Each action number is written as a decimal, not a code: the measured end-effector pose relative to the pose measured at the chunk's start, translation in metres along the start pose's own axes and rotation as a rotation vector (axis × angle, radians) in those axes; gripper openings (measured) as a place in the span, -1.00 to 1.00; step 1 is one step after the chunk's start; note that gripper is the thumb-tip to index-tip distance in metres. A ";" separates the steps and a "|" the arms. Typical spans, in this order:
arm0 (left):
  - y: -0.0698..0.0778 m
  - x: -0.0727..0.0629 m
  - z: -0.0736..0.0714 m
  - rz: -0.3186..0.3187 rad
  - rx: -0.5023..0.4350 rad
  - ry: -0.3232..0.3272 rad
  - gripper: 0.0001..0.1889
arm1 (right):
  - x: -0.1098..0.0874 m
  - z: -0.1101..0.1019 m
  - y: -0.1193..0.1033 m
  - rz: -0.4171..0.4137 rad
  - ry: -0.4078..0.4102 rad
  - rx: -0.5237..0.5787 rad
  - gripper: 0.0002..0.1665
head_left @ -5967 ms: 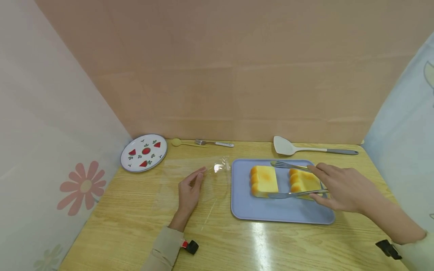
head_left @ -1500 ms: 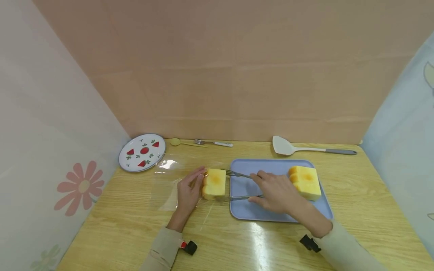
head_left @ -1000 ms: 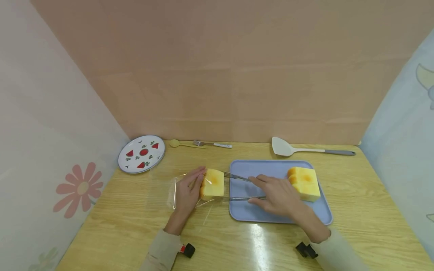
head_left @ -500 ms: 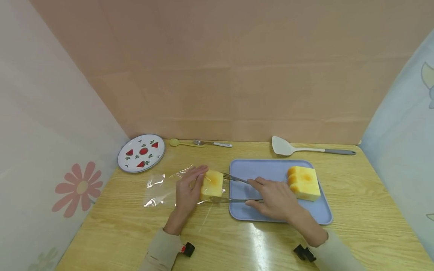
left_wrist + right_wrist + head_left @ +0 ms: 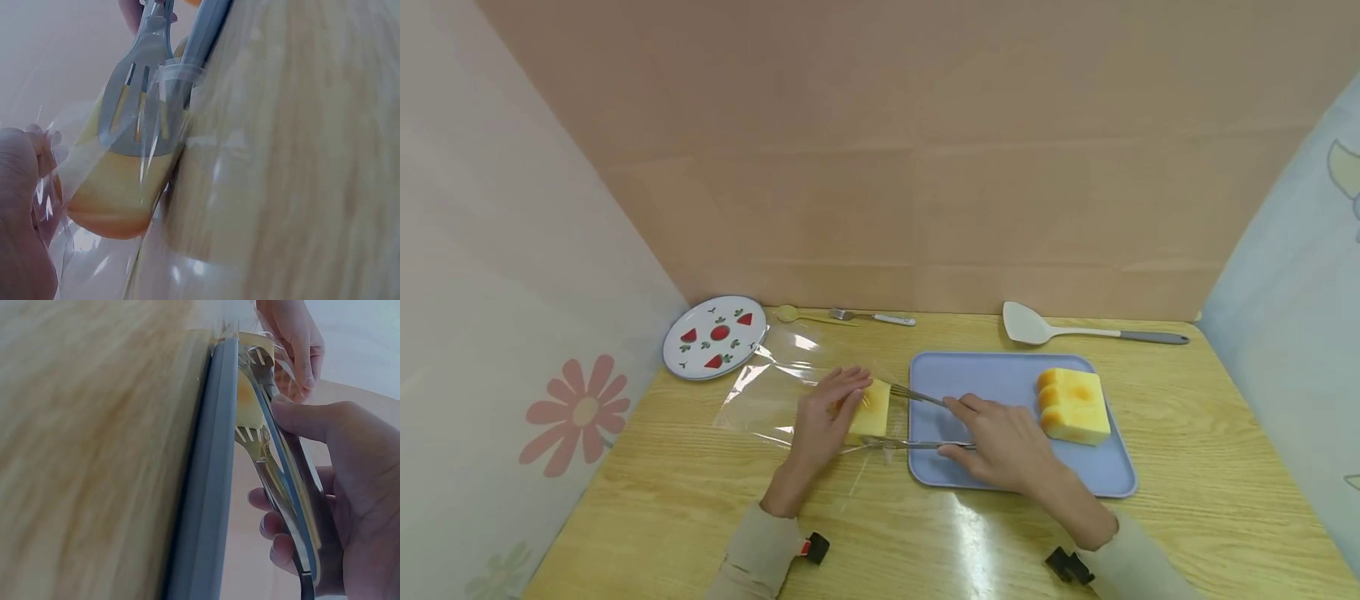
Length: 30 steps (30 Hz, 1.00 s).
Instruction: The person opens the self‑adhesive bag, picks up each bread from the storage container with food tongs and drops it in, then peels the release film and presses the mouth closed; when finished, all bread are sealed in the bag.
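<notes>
A metal pair of serving tongs (image 5: 932,445) with slotted ends is gripped in my right hand (image 5: 1011,442). Its two ends lie on either side of a toast-shaped yellow loaf (image 5: 874,414), which sits inside a clear plastic bag (image 5: 748,404). My left hand (image 5: 823,417) lies over the loaf's left part and pinches the bag at its mouth. In the left wrist view one slotted tong end (image 5: 134,140) lies flat against the loaf (image 5: 112,194). A second loaf (image 5: 1075,407) stays on the blue tray (image 5: 992,367).
A watermelon-patterned plate (image 5: 703,342) stands at the back left. Beside it lie a yellow spoon (image 5: 787,314) and a fork (image 5: 891,319). A white spatula (image 5: 1028,325) with a grey handle lies behind the tray. Walls close in the table (image 5: 895,550) at the back and sides.
Since the oldest frame, the tongs have carried the left loaf off the tray into the bag. Lately tongs and loaf have shifted slightly left, and my left hand has come further over the loaf.
</notes>
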State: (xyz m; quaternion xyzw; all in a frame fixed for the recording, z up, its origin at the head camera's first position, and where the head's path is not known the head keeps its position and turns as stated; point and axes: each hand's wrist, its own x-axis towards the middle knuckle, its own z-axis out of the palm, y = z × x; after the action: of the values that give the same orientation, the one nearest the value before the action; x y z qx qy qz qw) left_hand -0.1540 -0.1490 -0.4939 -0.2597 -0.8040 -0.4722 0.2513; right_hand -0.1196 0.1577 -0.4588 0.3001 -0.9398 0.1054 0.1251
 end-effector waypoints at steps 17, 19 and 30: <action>0.011 0.003 0.002 -0.116 -0.050 0.077 -0.86 | 0.002 0.004 -0.015 0.062 0.011 0.020 -0.19; 0.012 0.002 0.002 -0.144 -0.043 0.071 -0.86 | 0.002 0.004 -0.015 0.057 0.026 0.012 -0.18; 0.020 0.004 0.001 -0.168 -0.035 0.106 -0.87 | 0.005 0.007 -0.020 0.054 0.027 0.011 -0.16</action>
State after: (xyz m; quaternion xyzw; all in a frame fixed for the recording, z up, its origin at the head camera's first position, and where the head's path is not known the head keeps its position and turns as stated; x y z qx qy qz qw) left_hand -0.1440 -0.1390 -0.4793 -0.1704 -0.8001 -0.5187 0.2485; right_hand -0.1131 0.1367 -0.4612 0.2738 -0.9451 0.1183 0.1333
